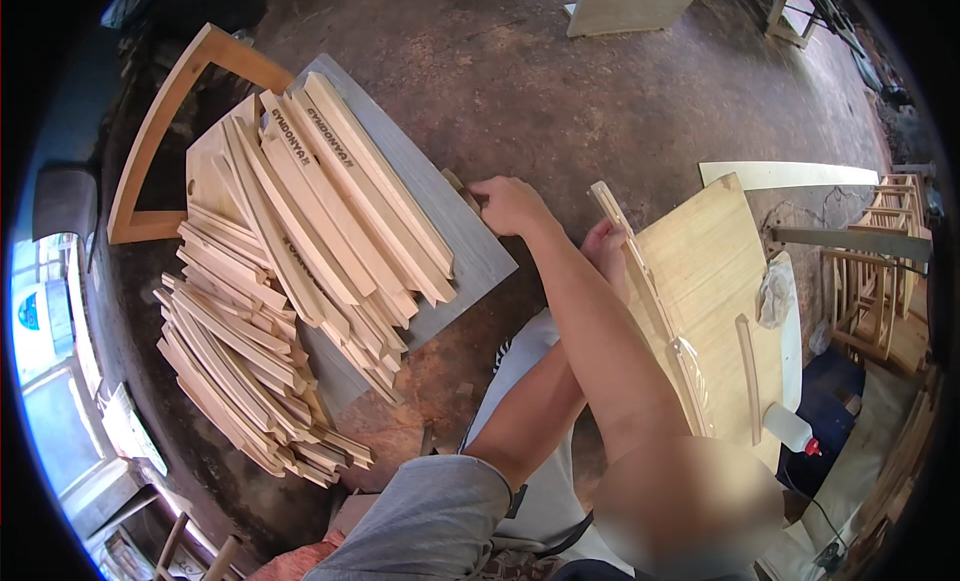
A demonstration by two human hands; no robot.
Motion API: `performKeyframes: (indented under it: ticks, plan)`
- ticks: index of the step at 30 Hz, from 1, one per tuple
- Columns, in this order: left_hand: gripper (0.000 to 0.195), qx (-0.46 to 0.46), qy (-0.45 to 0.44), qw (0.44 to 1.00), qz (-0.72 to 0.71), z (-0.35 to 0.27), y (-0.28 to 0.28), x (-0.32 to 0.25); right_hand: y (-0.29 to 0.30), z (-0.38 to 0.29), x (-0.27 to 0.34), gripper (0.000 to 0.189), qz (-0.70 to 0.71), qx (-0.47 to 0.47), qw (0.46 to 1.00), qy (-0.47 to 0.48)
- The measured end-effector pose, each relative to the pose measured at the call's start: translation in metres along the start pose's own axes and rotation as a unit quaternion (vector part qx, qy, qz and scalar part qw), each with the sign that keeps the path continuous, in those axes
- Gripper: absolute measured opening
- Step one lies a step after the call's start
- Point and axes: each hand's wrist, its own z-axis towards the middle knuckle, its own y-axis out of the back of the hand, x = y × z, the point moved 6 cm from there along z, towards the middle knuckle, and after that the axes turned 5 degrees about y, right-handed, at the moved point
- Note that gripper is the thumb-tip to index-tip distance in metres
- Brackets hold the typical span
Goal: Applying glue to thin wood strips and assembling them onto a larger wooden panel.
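My arms are crossed. My left hand [606, 252] grips a long narrow wooden strip [641, 262] near its far end; the strip runs along the left edge of a pale plywood board [705, 258]. Shiny clear material, perhaps film or glue, shows on its near part. My right hand [514, 206] reaches over to the left, its fingers closed on a small wooden piece [459, 186] beside a grey board [480, 270]. Whether that piece is loose is hidden. Several pale wooden strips [360, 198], some bearing printed writing, lie stacked on the grey board.
More short wooden strips [232, 371] are heaped at the left, below a curved wooden frame [154, 138]. On the plywood board lie a single strip [748, 378], a crumpled plastic bag [776, 296] and a white bottle with a red cap [787, 427]. Wooden frames [862, 303] stand farther right.
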Motion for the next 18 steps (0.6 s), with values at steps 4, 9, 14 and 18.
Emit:
performKeyframes:
  ticks: [4,9,14,18]
  plan:
    - [0.033,0.000,-0.004,1.000,-0.024,0.003,0.000,0.003,0.003,0.001,0.003,0.052,0.010,-0.021,1.000,0.016]
    - [0.024,0.027,-0.002,0.999,-0.034,0.006,0.000,0.004,-0.001,0.006,0.001,0.053,0.020,-0.009,1.000,-0.006]
    - [0.036,0.033,0.006,0.999,-0.015,0.012,0.004,0.011,0.003,0.002,0.000,0.042,0.009,-0.034,0.999,0.004]
    - [0.041,0.012,0.002,0.998,-0.066,0.023,0.003,0.025,0.005,-0.004,-0.004,0.027,-0.047,-0.030,0.998,0.024]
